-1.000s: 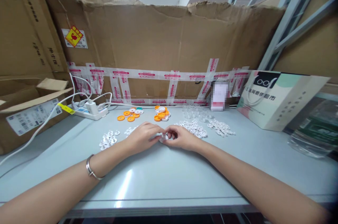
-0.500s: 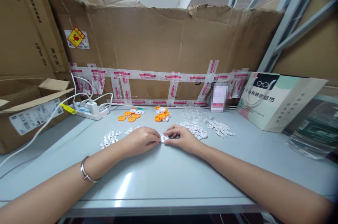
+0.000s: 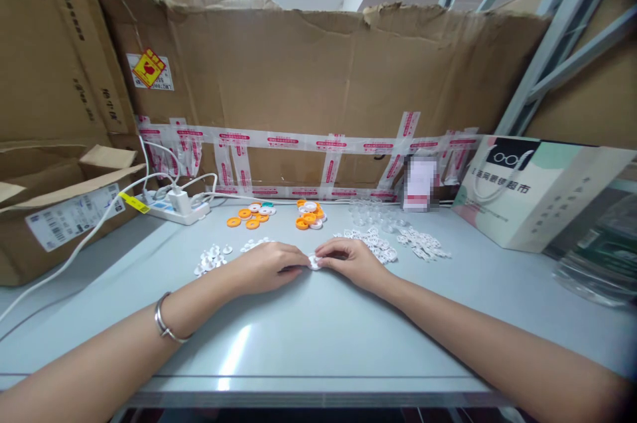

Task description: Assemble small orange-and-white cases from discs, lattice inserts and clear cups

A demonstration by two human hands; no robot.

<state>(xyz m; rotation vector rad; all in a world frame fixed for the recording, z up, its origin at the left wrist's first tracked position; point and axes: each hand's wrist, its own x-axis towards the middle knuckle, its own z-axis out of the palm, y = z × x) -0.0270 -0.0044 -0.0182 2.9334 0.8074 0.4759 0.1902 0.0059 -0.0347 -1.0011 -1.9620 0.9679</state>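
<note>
A small white plastic piece is held low over the grey table, between the fingertips of both hands. My left hand pinches its left side, a metal bangle on the wrist. On the other side, the thumb and fingers of my right hand close on the same piece. White pegged parts lie left of my left hand, with more small white parts just behind it. Flat white pieces are heaped behind my right hand, beside another white pile.
Orange and white rings and a second ring pile lie farther back, near clear parts. A power strip and open carton stand left; a phone, paper bag and bottle stand right.
The whole view has shifted slightly, with things appearing a little farther right. Both hands remain at the white piece, and the right fingers have shifted slightly on it.
</note>
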